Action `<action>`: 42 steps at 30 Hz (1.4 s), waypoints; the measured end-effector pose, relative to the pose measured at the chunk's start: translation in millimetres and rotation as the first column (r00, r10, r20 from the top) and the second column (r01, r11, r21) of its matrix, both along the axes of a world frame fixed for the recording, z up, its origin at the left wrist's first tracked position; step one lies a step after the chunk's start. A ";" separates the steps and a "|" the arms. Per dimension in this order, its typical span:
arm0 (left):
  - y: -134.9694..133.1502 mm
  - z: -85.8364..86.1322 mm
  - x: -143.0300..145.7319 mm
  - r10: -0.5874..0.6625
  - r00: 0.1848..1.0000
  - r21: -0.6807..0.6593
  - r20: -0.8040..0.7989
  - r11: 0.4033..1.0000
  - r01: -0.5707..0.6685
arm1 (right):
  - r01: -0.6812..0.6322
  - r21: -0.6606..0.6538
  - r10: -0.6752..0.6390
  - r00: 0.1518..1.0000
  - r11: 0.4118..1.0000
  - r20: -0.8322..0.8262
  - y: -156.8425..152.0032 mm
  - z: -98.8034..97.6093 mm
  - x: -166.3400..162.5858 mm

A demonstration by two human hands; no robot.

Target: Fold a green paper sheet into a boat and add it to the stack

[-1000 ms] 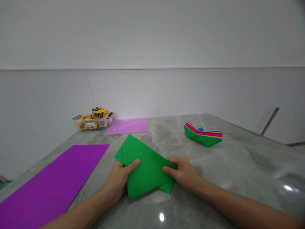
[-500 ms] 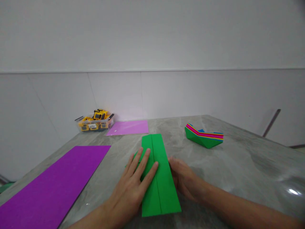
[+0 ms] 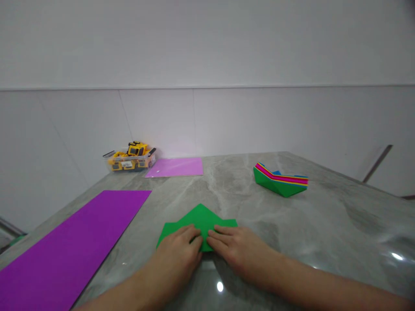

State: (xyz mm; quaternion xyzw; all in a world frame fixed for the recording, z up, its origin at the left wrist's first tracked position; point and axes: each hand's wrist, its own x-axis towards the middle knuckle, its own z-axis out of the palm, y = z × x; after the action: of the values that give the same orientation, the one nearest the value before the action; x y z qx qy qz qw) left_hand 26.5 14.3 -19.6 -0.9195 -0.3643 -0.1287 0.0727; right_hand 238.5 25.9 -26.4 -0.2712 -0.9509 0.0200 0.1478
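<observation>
A folded green paper [image 3: 199, 219] lies flat on the grey marble table [image 3: 324, 216], with a peak pointing away from me. My left hand [image 3: 178, 252] rests palm down on its near left part, fingers stretched flat. My right hand [image 3: 238, 252] presses its near right part the same way. The fingertips of both hands meet near the middle of the paper. The near edge of the paper is hidden under my hands.
A large purple sheet [image 3: 71, 248] lies at the left. A smaller pink sheet [image 3: 175, 167] lies further back, beside a clear box of yellow toy trucks [image 3: 129, 159]. A stack of folded coloured paper boats [image 3: 280, 181] sits at the right. A white wall stands behind.
The green paper was a long folded strip half a second ago; now it is a short wide shape with a peak. Both hands have come together on its near edge.
</observation>
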 end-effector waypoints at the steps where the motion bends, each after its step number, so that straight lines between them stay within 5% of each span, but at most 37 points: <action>1: 4.9 -1.5 -1.5 -0.017 1.000 -0.034 -0.016 0.999 0.016 | 0.008 -0.025 -0.008 1.000 1.000 0.015 0.2 -0.8 0.4; 8: 23.4 26.0 -19.1 -0.047 0.999 -0.377 0.027 0.925 0.053 | 0.070 -0.234 -0.079 0.996 0.970 -0.028 18.4 19.7 15.5; 11: 21.3 42.8 -19.1 0.006 0.996 -0.513 0.088 0.858 0.040 | 0.024 -0.409 -0.067 0.993 0.912 -0.092 25.4 28.3 18.9; 14: 20.9 49.7 -17.2 0.116 0.984 -0.747 0.135 0.664 0.024 | -0.015 -0.659 -0.109 0.983 0.752 -0.147 29.6 27.9 22.1; 19: 29.7 39.2 -21.2 0.332 0.917 -0.915 0.220 0.397 0.076 | 0.018 -0.882 -0.476 0.847 0.471 -0.237 38.0 11.4 27.0; 24: 27.9 32.7 -21.2 0.513 0.844 -0.983 0.159 0.165 0.085 | 0.045 -0.923 -0.600 0.771 0.383 -0.212 43.9 5.3 25.1; 31: 1.1 30.2 1.1 0.379 0.915 -0.977 0.138 0.203 0.063 | -0.064 -0.877 -0.486 0.812 0.477 -0.323 38.2 5.0 13.6; 35: -3.0 24.9 5.0 0.416 0.908 -0.972 0.055 0.230 -0.047 | 0.031 -0.797 -0.489 0.804 0.603 -0.339 41.6 1.5 15.9; 42: -3.2 29.9 8.6 0.424 0.901 -0.896 -0.096 0.358 -0.264 | 0.172 -0.722 -0.483 0.839 0.670 -0.249 43.8 1.4 19.1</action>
State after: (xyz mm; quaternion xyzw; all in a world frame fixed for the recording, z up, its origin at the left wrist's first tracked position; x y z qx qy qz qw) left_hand 35.1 11.1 10.2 -0.7066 -0.5648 0.0314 -0.4251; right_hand 257.6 69.7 -25.0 -0.4654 -0.7554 0.3931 0.2413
